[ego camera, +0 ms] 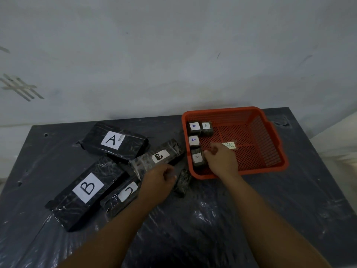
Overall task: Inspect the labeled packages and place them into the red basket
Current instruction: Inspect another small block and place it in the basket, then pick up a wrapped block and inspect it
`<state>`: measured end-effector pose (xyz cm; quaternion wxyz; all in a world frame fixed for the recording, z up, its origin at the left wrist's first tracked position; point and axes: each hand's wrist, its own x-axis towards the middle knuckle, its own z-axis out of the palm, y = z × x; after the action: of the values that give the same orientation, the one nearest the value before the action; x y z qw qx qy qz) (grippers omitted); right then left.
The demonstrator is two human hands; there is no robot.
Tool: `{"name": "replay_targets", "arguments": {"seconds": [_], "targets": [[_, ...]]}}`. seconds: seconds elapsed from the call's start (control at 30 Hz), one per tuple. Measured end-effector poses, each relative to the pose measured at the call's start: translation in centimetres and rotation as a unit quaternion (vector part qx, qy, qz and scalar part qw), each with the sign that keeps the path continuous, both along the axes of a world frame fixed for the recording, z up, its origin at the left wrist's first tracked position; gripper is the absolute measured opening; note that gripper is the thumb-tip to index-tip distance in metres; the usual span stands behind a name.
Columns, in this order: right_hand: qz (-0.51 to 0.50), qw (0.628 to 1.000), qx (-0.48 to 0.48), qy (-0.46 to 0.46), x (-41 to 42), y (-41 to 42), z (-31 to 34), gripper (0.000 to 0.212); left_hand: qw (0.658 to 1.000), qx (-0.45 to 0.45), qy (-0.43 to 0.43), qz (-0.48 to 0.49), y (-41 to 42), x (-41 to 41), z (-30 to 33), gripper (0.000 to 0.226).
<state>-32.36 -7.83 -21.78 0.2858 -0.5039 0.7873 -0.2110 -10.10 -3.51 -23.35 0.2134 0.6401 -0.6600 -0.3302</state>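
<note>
The red basket [270, 132] stands at the right of the table. Along its left wall lie several small dark packages labelled A; the nearest one [197, 158] has my right hand [221, 161] at its right edge. The thumb touches it and the fingers are loosely curled. My left hand [158, 183] is on the table just left of the basket, its fingers curled on a small dark package [183, 183] whose label is hidden. Larger black packages lie to the left: one marked A [114, 141], two marked B [159, 156] [88, 187], and one [128, 191] partly under my left wrist.
A pale paper label [229, 145] lies on the basket floor, half hidden by my right hand. The dark table [212, 219] is covered in crinkled clear film. A pale wall rises right behind the table's back edge.
</note>
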Motion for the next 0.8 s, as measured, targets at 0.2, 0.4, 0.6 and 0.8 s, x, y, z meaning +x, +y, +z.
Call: {"name": "replay_targets", "arguments": {"seconds": [0.2, 0.4, 0.6, 0.8], "targets": [[-0.044, 0.989, -0.139, -0.009, 0.6, 4.9, 0.8, 0.036, 0.995, 0.091, -0.043, -0.022, 2.9, -2.0, -2.1, 0.052], [-0.028, 0.985, -0.173, 0.008, 1.2, 7.7, 1.1, 0.034, 0.993, 0.107, -0.019, 0.038, 3.6, -2.3, -2.2, 0.047], [0.026, 0.971, -0.235, 0.037, 3.3, 8.7, 1.9, 0.023, 0.989, 0.054, 0.090, 0.103, 5.5, 0.9, -0.1, 0.041], [0.087, 0.965, -0.235, -0.081, 7.0, 8.9, 3.4, 0.029, 0.962, 0.016, 0.229, 0.149, 5.0, 3.7, 4.6, 0.017]]}}
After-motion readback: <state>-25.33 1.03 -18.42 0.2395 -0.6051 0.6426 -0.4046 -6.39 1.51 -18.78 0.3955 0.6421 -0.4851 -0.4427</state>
